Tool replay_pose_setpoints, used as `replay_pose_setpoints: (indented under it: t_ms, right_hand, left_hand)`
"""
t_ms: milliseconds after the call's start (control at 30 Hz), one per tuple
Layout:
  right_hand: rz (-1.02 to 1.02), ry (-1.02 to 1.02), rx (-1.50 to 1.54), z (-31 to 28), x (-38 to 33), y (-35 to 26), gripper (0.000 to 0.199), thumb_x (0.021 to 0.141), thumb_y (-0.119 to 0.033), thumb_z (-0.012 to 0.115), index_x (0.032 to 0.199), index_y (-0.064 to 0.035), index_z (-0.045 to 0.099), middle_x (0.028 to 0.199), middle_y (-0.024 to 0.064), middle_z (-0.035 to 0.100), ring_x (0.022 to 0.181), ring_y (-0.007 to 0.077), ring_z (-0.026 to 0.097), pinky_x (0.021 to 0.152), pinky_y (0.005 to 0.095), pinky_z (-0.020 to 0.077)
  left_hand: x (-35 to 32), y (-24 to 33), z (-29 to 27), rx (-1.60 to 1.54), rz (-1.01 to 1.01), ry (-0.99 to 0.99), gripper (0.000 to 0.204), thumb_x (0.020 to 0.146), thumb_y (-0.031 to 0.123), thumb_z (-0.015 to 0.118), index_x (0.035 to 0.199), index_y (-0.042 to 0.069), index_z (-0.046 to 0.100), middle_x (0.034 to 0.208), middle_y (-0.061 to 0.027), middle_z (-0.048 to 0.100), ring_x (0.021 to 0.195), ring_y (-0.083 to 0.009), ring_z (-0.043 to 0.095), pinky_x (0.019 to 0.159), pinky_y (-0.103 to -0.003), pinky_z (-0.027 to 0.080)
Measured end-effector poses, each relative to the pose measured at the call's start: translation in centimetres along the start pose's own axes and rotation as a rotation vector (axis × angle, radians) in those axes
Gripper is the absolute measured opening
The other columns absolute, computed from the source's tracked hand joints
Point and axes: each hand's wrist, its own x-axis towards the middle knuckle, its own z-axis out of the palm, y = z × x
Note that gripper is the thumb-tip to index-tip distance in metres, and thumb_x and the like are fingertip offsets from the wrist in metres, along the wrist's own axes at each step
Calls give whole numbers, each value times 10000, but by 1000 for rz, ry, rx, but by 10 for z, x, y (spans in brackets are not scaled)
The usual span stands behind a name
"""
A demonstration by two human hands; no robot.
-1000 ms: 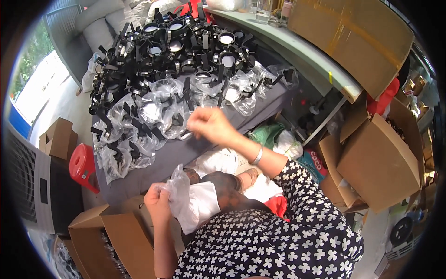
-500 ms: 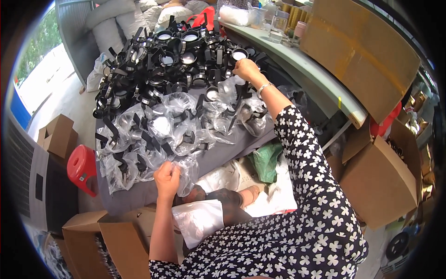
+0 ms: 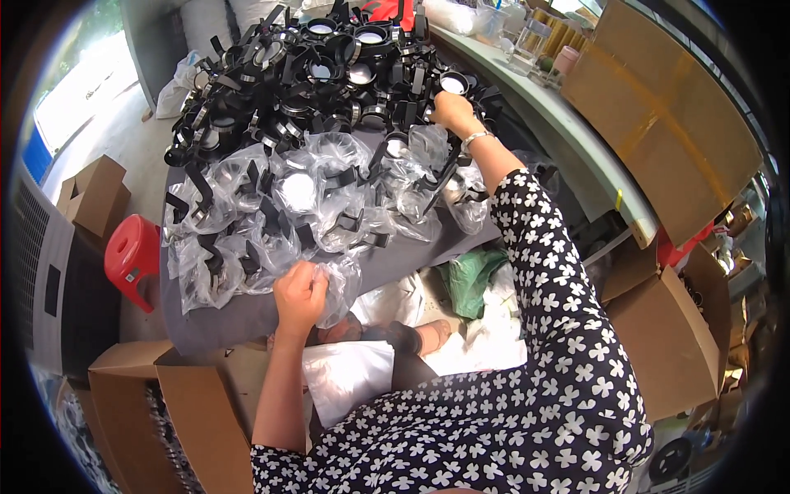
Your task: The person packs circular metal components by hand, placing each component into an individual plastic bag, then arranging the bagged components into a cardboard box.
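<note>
My left hand (image 3: pixel 299 298) is closed in a pinch on the top of a clear plastic bag (image 3: pixel 340 288), which hangs over the table's front edge. At the right side of a big heap, my right hand (image 3: pixel 453 114) has its fingers curled down beside a black ring-shaped piece with a pale disc (image 3: pixel 453 83); its fingertips are hidden, so what they grip does not show. The heap (image 3: pixel 306 70) is of black handled pieces with round rings and metal bands. Nearer to me lie several similar pieces in clear bags (image 3: pixel 298 193).
The table has a grey cover (image 3: pixel 239 317). A red stool (image 3: pixel 133 257) stands at its left. Open cardboard boxes (image 3: pixel 202 403) are at the lower left and right (image 3: pixel 671 346). A long shelf with jars (image 3: pixel 531 41) and a large cardboard sheet (image 3: pixel 666 107) flank the right.
My view has shifted slightly, moving the heap up in the picture. My left hand keeps its pinch on the bag; my right hand stays at the heap's right side, its fingers now turned further down.
</note>
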Motion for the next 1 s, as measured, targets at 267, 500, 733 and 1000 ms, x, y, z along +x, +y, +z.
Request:
replay_pose_setpoints:
  t_ms: [267, 500, 733, 1000]
  right_hand:
    - [-309, 373, 897, -75, -23, -7, 218, 699, -163, 670, 802, 8, 584, 701, 86, 603, 657, 144, 562, 618, 299, 444]
    - [-400, 223, 975, -99, -177, -83, 181, 855, -178, 524, 827, -5, 480, 687, 9, 510, 578, 61, 496, 492, 214, 396]
    - [-51, -450, 1822, -51, -299, -113, 239, 752, -12, 601, 976, 36, 535, 880, 76, 612, 695, 126, 598, 633, 247, 494]
    - [-371, -423, 1927, -39, -355, -139, 234, 701, -29, 683, 921, 14, 615, 1393, 158, 265, 1320, 218, 146, 1015, 334, 220]
  left_hand:
    - [3, -10, 10, 5, 18, -22, 146, 732, 45, 558, 647, 9, 445, 584, -137, 463, 484, -290, 461, 442, -349, 337]
    - [-15, 19, -24, -535, -429, -82, 70, 795, 54, 537, 781, 7, 587, 642, 17, 539, 581, -40, 461, 490, -216, 360]
    - [-39, 53, -19, -530, -575, 135, 77, 778, 4, 530, 791, 5, 606, 651, 24, 558, 560, -20, 436, 492, -187, 348]
    - [-43, 74, -21, -308, -371, 177, 20, 749, 15, 578, 745, -4, 572, 651, 26, 567, 595, -30, 472, 527, -203, 392]
